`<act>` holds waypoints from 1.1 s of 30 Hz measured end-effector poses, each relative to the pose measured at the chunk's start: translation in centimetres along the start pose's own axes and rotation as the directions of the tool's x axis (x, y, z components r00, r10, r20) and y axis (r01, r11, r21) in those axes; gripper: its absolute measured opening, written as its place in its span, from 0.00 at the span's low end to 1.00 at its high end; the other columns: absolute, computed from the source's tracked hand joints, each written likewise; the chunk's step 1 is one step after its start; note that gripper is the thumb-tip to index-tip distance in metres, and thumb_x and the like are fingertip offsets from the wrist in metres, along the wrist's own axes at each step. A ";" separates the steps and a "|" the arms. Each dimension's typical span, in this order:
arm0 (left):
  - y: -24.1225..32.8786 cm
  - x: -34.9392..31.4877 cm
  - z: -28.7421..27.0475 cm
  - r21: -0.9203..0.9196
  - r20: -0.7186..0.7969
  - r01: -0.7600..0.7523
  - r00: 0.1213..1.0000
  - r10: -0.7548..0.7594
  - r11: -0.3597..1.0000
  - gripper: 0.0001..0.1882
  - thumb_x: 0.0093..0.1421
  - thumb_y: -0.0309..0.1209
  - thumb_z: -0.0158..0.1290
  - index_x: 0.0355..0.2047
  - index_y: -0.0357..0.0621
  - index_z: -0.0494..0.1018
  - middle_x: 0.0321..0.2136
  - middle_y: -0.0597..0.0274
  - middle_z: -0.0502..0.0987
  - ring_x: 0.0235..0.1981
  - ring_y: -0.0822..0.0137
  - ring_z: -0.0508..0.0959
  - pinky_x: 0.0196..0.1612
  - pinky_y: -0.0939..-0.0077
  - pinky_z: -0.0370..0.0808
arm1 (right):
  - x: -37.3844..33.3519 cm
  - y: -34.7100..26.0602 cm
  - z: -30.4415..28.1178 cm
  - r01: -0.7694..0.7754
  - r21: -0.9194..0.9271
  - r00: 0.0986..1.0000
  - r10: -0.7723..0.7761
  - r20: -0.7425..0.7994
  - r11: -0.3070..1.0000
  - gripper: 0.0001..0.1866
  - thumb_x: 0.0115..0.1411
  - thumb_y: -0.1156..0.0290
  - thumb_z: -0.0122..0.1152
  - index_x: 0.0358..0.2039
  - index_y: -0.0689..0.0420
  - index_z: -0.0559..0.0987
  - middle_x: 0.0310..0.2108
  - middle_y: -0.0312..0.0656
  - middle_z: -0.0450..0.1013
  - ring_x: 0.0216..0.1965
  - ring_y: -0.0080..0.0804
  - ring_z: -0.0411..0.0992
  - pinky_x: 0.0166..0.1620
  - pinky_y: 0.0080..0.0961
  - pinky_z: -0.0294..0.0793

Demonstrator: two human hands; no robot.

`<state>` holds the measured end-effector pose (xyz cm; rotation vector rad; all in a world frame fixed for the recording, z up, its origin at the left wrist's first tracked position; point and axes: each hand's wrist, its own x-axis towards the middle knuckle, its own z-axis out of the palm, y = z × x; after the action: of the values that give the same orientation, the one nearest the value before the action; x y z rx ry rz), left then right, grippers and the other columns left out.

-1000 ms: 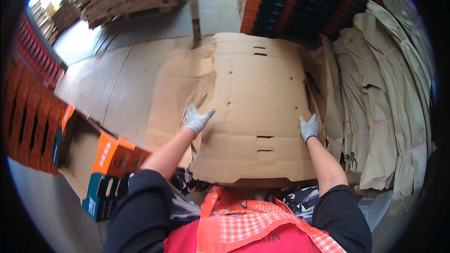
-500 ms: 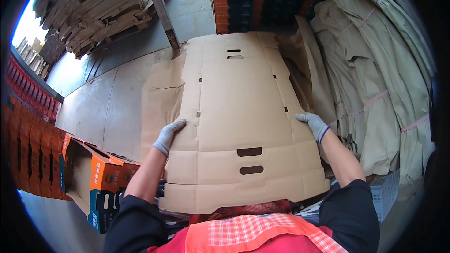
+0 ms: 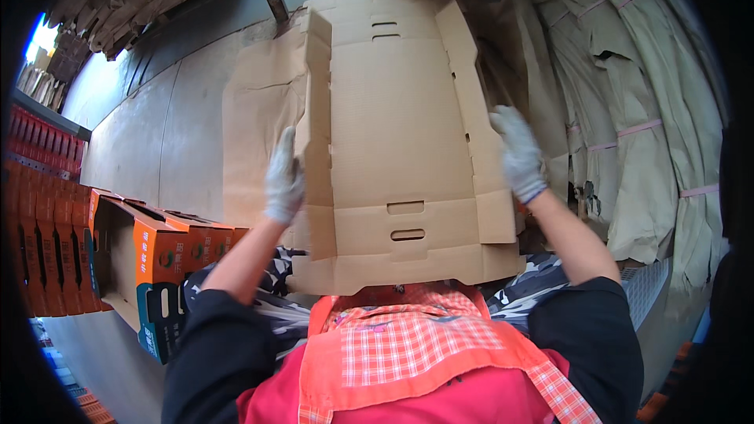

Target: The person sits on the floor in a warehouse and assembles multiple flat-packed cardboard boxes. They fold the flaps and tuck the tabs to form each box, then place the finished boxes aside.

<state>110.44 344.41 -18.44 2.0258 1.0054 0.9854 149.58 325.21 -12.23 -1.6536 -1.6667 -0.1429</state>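
Note:
A brown cardboard box blank (image 3: 400,126) lies lengthwise in front of me, plain side up, its near edge by my apron. Both long side flaps are folded up along their creases, and hand-hole slots show near each end. My left hand (image 3: 284,177), in a pale work glove, lies flat along the outside of the left flap (image 3: 318,133), fingers stretched out. On the other side my right hand (image 3: 518,153), gloved too and a little blurred, is against or just beside the outer face of the right flap (image 3: 471,102), its fingers extended. Neither hand grips anything.
Folded orange and dark-green boxes (image 3: 161,251) stand at my left, beside a row of orange cartons (image 3: 47,243). Brown sheeting (image 3: 259,110) spreads under the blank. Large tied bundles of pale wrapping (image 3: 620,126) line the right; a grey plastic crate (image 3: 648,286) sits below them.
The blank's two side flaps have gone from lying flat to standing up. My hands have moved forward, away from me, along its sides, and the blank's near edge sits higher in view.

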 end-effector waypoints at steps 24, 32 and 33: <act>18.2 -10.9 -5.3 0.080 0.994 -0.135 0.087 -0.069 0.988 0.29 0.60 0.56 0.49 0.45 0.41 0.77 0.40 0.45 0.79 0.43 0.48 0.79 0.47 0.61 0.74 | -4.6 -18.2 -7.1 0.081 0.013 -0.325 0.014 0.946 0.997 0.26 0.57 0.58 0.55 0.53 0.59 0.73 0.42 0.57 0.76 0.44 0.50 0.75 0.48 0.38 0.74; 7.5 -5.6 -2.1 0.583 0.201 -0.166 0.978 0.057 0.796 0.30 0.60 0.40 0.54 0.63 0.53 0.63 0.64 0.51 0.62 0.64 0.55 0.62 0.67 0.61 0.54 | -2.2 -5.1 0.1 0.204 -0.152 0.943 -0.152 0.295 0.967 0.37 0.51 0.49 0.67 0.58 0.53 0.72 0.60 0.48 0.66 0.55 0.49 0.69 0.56 0.37 0.69; 6.3 -5.7 -1.0 0.404 0.169 -0.034 0.985 -0.038 0.914 0.32 0.61 0.40 0.53 0.65 0.51 0.60 0.65 0.51 0.59 0.66 0.56 0.59 0.68 0.63 0.52 | -3.0 -4.4 2.1 -0.046 -0.127 0.970 0.075 0.231 0.991 0.38 0.52 0.52 0.67 0.61 0.54 0.68 0.62 0.49 0.63 0.57 0.47 0.68 0.59 0.35 0.68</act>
<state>109.39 336.80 -14.75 2.3978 1.1902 0.6162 144.30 323.34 -13.53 -1.8706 -1.8102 -0.0184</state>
